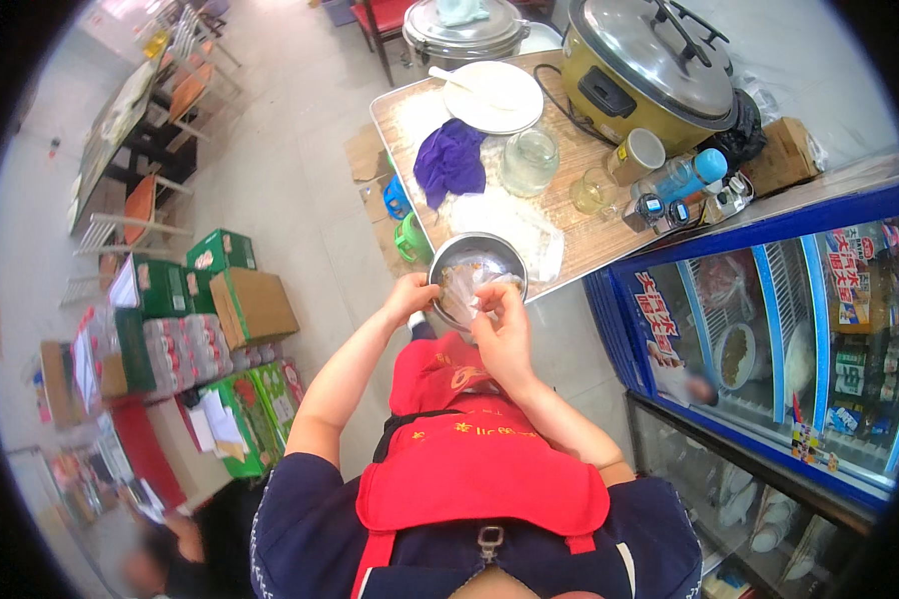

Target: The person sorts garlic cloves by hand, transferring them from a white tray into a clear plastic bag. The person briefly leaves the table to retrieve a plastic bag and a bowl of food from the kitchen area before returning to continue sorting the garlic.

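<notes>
A round metal bowl is at the near edge of the wood-topped table, tilted towards me. Bits of orange-brown food lie inside, partly under a clear plastic bag or film. My left hand grips the bowl's left rim between thumb and fingers. Over the bowl's right side, my right hand pinches the plastic between thumb and fingertips. Just beyond the bowl, another thin plastic bag lies flat on the table. A purple cloth and a glass jar are behind it.
White plates with a spoon, a large rice cooker, a glass cup and a blue bottle occupy the table. At right stands a glass-door refrigerator. Boxes are stacked left; a person is lower left.
</notes>
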The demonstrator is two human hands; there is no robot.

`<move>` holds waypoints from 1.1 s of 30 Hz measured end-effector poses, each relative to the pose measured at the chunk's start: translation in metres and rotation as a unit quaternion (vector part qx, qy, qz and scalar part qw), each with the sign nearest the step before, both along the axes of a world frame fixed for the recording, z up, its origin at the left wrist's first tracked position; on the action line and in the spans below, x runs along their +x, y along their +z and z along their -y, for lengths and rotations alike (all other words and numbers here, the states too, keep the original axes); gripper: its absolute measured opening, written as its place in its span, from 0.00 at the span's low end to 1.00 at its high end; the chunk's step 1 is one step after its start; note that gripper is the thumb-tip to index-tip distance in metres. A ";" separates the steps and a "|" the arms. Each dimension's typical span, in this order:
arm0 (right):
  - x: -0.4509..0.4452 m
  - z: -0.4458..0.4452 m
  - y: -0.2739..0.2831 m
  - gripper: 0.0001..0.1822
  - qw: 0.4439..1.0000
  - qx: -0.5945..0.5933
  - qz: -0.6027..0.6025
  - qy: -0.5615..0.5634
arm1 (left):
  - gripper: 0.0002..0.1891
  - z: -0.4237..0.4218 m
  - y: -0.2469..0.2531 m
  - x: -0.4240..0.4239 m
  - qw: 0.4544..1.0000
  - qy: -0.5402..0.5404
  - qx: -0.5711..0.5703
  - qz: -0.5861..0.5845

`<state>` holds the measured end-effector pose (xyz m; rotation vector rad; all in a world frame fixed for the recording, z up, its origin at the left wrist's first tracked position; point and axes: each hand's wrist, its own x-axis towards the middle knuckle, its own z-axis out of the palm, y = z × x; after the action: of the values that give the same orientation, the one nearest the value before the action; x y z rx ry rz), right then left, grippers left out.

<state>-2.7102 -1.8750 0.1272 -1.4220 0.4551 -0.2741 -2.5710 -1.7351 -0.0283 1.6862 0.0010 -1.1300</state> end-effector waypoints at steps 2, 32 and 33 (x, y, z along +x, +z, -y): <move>0.045 0.015 -0.008 0.17 0.999 -0.032 0.001 -0.037 | 0.07 0.020 -0.016 0.051 0.997 -0.061 0.029 0.024; 0.232 0.101 -0.002 0.22 0.917 -0.368 -0.134 -0.074 | 0.09 0.105 0.060 0.184 0.794 -0.267 -0.306 0.452; 0.244 0.121 -0.006 0.25 0.896 -0.408 -0.136 -0.112 | 0.08 0.106 0.062 0.185 0.795 -0.275 -0.300 0.450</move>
<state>-2.4657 -1.9956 0.1213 -2.2531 0.7906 -0.4911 -2.3861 -1.8409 0.0333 1.4883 -1.3843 -0.4918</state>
